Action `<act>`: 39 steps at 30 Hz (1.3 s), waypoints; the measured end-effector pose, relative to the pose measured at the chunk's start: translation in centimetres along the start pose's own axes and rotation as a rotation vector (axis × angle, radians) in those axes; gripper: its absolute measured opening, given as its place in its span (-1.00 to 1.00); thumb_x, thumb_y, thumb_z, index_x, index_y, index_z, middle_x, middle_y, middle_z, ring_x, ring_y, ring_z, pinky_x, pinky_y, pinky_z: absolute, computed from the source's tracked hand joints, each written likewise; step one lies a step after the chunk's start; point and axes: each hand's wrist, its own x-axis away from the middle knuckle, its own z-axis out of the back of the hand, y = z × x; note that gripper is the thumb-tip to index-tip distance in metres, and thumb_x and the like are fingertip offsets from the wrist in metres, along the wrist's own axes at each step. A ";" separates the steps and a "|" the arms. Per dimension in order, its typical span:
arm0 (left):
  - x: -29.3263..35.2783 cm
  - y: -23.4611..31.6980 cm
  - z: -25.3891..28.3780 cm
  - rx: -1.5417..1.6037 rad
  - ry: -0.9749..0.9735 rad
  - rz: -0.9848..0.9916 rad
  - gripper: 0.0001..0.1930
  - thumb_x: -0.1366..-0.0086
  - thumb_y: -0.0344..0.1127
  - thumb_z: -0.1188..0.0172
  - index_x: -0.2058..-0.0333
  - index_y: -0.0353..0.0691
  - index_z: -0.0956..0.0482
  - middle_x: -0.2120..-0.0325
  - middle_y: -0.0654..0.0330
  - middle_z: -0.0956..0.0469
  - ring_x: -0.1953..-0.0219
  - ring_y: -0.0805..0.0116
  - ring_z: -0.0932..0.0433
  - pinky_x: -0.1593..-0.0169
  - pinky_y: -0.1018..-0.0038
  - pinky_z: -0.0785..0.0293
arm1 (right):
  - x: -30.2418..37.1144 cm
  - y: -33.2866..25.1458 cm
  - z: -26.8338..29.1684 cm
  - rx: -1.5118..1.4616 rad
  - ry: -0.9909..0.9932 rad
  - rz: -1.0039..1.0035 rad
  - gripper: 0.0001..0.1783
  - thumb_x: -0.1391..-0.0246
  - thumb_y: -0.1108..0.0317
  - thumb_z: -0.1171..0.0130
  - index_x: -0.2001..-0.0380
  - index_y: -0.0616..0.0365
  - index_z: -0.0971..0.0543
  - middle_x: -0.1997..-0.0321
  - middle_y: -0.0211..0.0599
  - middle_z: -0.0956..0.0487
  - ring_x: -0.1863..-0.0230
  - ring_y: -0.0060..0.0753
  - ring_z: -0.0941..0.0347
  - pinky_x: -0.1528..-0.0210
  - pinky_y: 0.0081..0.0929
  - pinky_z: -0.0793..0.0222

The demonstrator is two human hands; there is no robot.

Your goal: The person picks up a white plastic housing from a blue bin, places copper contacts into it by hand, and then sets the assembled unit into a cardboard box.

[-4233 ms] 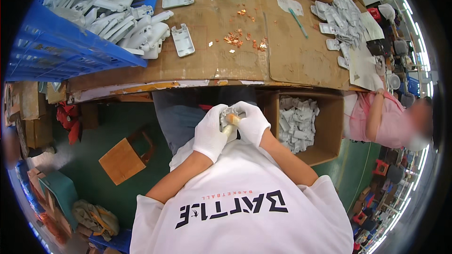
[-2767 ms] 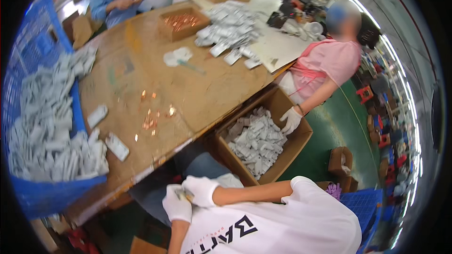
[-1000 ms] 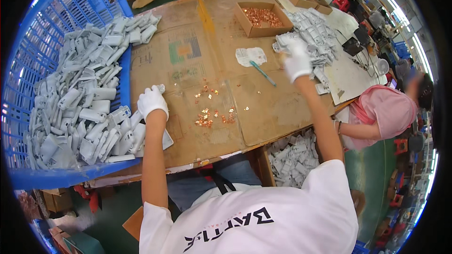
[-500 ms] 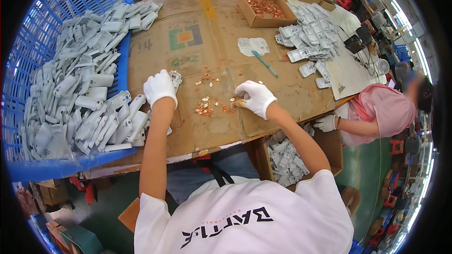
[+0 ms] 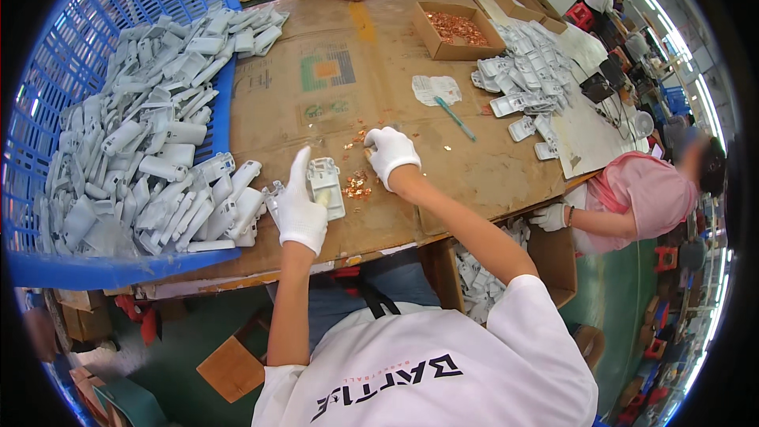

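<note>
My left hand (image 5: 303,207), in a white glove, is at the near middle of the table. Its thumb side grips a pale grey plastic casing (image 5: 325,182), whose hollow side shows. Another casing (image 5: 273,199) peeks out at the hand's left side, partly hidden by the fingers. Close by on the right lies a small heap of copper-coloured metal pieces (image 5: 357,186). My right hand (image 5: 393,156), also gloved, is farther off with its fingers curled together over a few scattered pieces (image 5: 353,145). Whatever is between those fingertips is too small to make out.
A blue crate (image 5: 118,267) heaped with casings (image 5: 158,142) fills the left. At the far right are an open carton (image 5: 466,49) of copper pieces, more casings (image 5: 526,71), a paper and a teal pen (image 5: 456,119). Co-workers sit across and at right.
My left hand has come nearer and to the right, with the casing now in plainer view. My right hand has moved left and away from the near heap. A co-worker opposite has reached rightward.
</note>
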 end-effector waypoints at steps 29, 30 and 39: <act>4.1 1.9 -1.3 0.247 0.230 0.065 -0.62 -0.08 -0.53 -0.24 0.07 -0.25 -0.53 0.20 -0.01 -0.60 0.11 0.07 -0.59 0.03 0.33 -0.49 | 7.6 -5.3 3.0 -0.437 0.009 0.573 -0.78 0.16 0.53 -0.27 0.34 0.12 -0.57 0.36 -0.25 -0.47 0.30 -0.20 -0.45 0.22 -0.34 -0.39; 4.2 2.1 -1.4 0.246 0.229 0.059 -0.62 -0.08 -0.53 -0.24 0.07 -0.25 -0.53 0.20 -0.01 -0.60 0.11 0.07 -0.59 0.03 0.33 -0.49 | 7.9 -5.1 2.1 -0.344 0.107 0.617 -0.78 0.18 0.53 -0.28 0.36 0.10 -0.58 0.38 -0.26 -0.44 0.29 -0.18 -0.43 0.22 -0.30 -0.38; 6.8 3.9 -2.1 0.151 0.276 0.058 -0.71 -0.11 -0.51 -0.22 0.14 -0.22 -0.56 0.22 0.06 -0.58 0.13 0.07 -0.57 0.02 0.30 -0.46 | 10.2 -4.6 1.7 -0.346 0.352 0.529 -0.75 0.25 0.57 -0.34 0.40 0.17 -0.57 0.43 -0.24 -0.43 0.30 -0.21 -0.44 0.29 -0.38 -0.40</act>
